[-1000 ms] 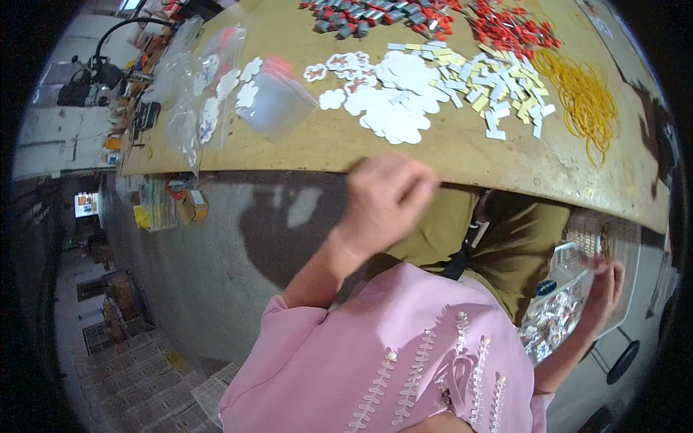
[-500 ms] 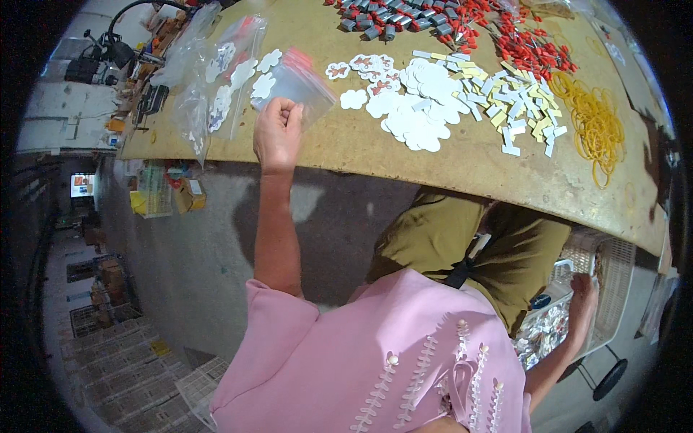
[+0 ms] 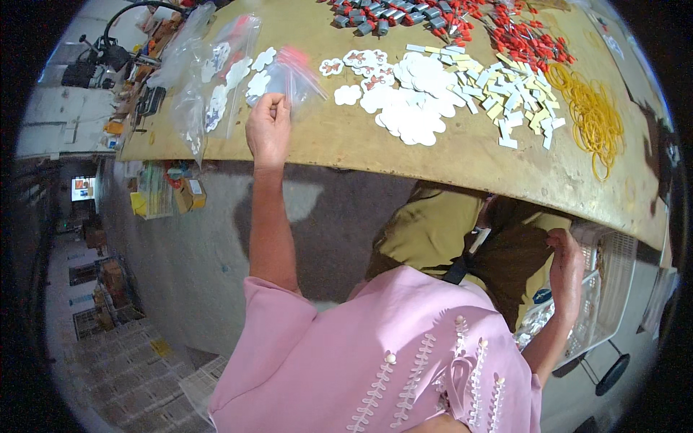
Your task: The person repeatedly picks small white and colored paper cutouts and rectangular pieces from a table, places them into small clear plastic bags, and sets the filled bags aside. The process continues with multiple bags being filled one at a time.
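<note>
My left hand [image 3: 270, 130] is closed in a pinch on the near edge of a clear zip bag [image 3: 304, 88]. The bag lies with others, their red strips pointing away from me. White cloud-shaped cutouts [image 3: 258, 84] rest just left of the bags. My right hand [image 3: 567, 260] is raised beside my thigh, above the white plastic crate [image 3: 613, 289]. Its fingers are curled, and whatever they hold, if anything, cannot be made out. Small shiny packets [image 3: 533, 321] partly show in the crate under my right forearm.
On the table [image 3: 325, 144] lie a pile of white cutouts [image 3: 415, 105], small yellow and white strips [image 3: 509, 101], yellow rubber bands [image 3: 593, 123], red-tipped pieces [image 3: 523, 43] and grey pieces [image 3: 379, 14]. Plastic bags [image 3: 191, 94] lie at the left.
My right hand has come up out of the crate toward the table edge. My left hand has shifted slightly left, and the zip bag's near edge has lifted with it.
</note>
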Tool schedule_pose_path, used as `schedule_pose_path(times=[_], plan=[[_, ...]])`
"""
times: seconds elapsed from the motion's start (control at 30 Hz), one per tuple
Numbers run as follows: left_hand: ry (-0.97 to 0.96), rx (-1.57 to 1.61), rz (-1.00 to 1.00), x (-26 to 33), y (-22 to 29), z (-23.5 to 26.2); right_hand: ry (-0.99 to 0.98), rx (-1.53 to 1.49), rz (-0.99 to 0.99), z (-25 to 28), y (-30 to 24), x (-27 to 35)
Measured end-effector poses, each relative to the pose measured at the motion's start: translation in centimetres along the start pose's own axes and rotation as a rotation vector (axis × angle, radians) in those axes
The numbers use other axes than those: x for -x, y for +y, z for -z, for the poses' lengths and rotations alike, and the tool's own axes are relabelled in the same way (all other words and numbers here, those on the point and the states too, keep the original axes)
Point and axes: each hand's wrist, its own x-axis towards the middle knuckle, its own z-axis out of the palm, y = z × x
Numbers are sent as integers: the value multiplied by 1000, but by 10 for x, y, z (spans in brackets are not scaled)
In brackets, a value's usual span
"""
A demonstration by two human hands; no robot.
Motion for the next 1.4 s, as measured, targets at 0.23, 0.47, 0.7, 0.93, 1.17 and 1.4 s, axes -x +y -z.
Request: schedule_pose_path(times=[0.23,0.47,0.7,0.93,1.17,1.4], plan=[[305,-59,-73,-5,-16,-8,110,-7,44,-1,-14,4],[-63,-114,-1007,108,125,-12,-170,-985,-172,-11,-122,0],[-354,187,-1093,145,184,-43,-532,-1117,-295,-21,-118,-11],[-410,230,-945,152,182,-66,-595,-1272,-320,-24,-106,0],[-804,540,-340,179,221,-55,-296,-1404,-283,-38,-104,3],[-737,474,-387,187,214,-70,-271,-1233,-324,-40,-106,1]])
